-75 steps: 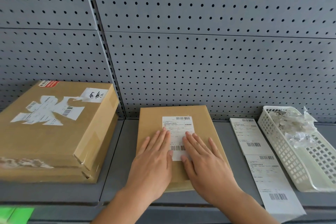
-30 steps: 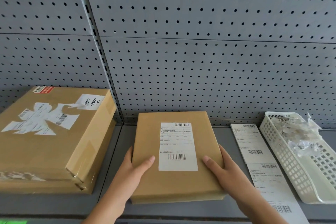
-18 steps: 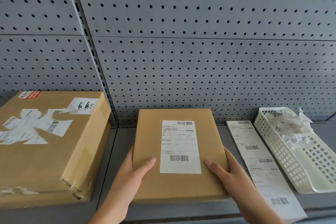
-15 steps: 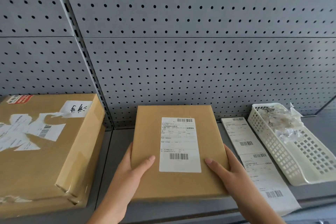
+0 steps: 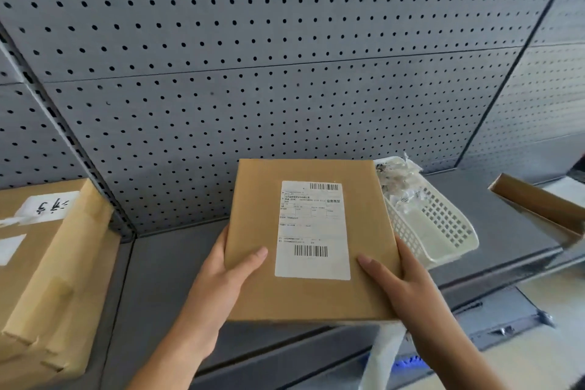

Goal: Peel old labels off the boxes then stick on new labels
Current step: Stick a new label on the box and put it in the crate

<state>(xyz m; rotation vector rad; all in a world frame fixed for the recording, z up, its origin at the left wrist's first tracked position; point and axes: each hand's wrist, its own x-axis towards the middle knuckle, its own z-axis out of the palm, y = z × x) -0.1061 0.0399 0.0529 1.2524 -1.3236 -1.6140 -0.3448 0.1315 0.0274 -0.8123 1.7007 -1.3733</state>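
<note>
- Both hands grasp the small box: the left hand [image 5: 221,275] clasps its left edge, thumb flat on top just left of the label, fingers hidden beneath.
- On the other side, the right hand [image 5: 402,282] clasps the right edge in the same way, its thumb lying by the label's near right corner.
- Two and a half seconds ago both palms lay flat on the label, with the box resting on the shelf. A second ago the hands had moved to the box's sides.
- Now the small box [image 5: 253,209] is raised off the grey shelf [image 5: 167,263] and has moved right, covering the near left part of the white basket [image 5: 443,231].
- Plain brown cardboard forms the top face, and the white label [image 5: 311,231] sits flat and square on it, one barcode at its far edge, another near its near edge.
- Farther left, the large taped box [image 5: 47,263] now sits at the picture's edge.
- Another cardboard piece [image 5: 538,203] has come into view at the far right.
- Grey pegboard [image 5: 253,73] stands behind everything.
</note>
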